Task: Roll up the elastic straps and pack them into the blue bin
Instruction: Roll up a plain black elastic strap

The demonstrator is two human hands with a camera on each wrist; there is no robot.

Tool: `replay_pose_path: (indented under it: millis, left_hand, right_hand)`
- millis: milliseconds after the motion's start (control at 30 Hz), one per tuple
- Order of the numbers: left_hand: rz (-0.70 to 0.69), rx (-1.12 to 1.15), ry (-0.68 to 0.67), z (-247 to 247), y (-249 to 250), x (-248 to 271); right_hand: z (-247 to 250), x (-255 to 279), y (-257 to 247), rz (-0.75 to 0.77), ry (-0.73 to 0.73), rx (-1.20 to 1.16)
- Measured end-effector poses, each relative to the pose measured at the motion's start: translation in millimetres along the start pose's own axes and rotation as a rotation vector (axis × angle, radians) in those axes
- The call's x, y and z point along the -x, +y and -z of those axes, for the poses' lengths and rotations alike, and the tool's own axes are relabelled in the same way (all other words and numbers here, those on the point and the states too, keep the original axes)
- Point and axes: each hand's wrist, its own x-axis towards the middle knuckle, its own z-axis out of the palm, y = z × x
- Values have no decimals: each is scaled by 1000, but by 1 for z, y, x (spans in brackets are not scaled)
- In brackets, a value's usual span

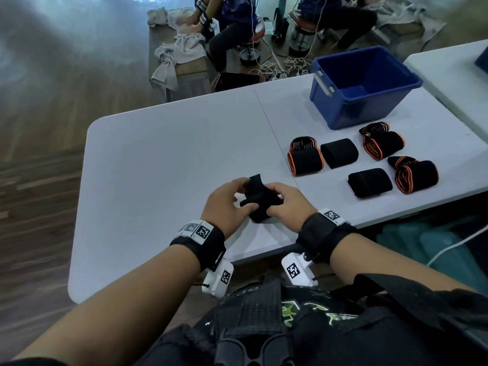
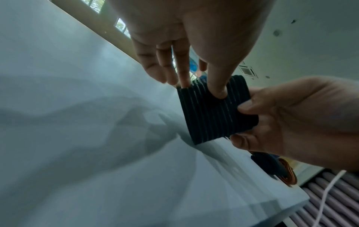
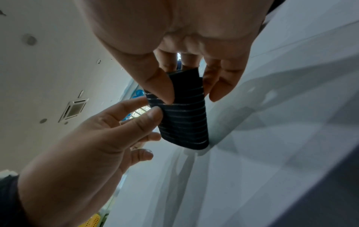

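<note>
**rig_op:** The black strap (image 1: 260, 200) I'm rolling is sitting just above the near edge of the white table (image 1: 163, 165), pinched between both hands. My left hand (image 1: 227, 204) is gripping its left side, thumb on the ribbed face, fingers wrapping behind. My right hand (image 1: 286, 204) is clamping the other end, thumb and fingers curled round it. A loose tail is sticking up at the top, so I'd say the roll isn't finished.

**benchwatcher:** So what's worrying you?

**rig_op:** That tail, mostly. It's elastic, so if either thumb is easing off, I'm guessing the whole thing is springing open again. It's also hanging close to the table edge, so a slip is probably sending it onto my lap or the floor.

**benchwatcher:** And the bin?

**rig_op:** The blue bin (image 1: 367, 88) is sitting at the far right, well apart from my hands, and looking empty from what I can see. Six other straps are lying between us: two plain black bundles (image 1: 339, 153) and orange-edged straps (image 1: 305, 157) looking only loosely folded. Reaching across one-handed, I'm risking a loosening roll or a sleeve dragging through those.
</note>
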Motion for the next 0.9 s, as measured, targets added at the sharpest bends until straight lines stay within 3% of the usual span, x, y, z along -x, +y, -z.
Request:
replay_pose_path:
  millis: [167, 367, 700, 900]
  left_hand:
    - [-138, -45, -134, -3, -2, -7]
    - [-228, -121, -330, -16, 9, -16]
    - [-169, 34, -428, -47, 33, -38]
    - [-128, -143, -497, -72, 51, -50]
  right_hand:
    - [5, 10, 0, -3, 48, 119]
    - [8, 29, 11, -33, 217, 4]
    - [31, 46, 39, -225, 354, -401]
    - [50, 45, 70, -370, 626, -314]
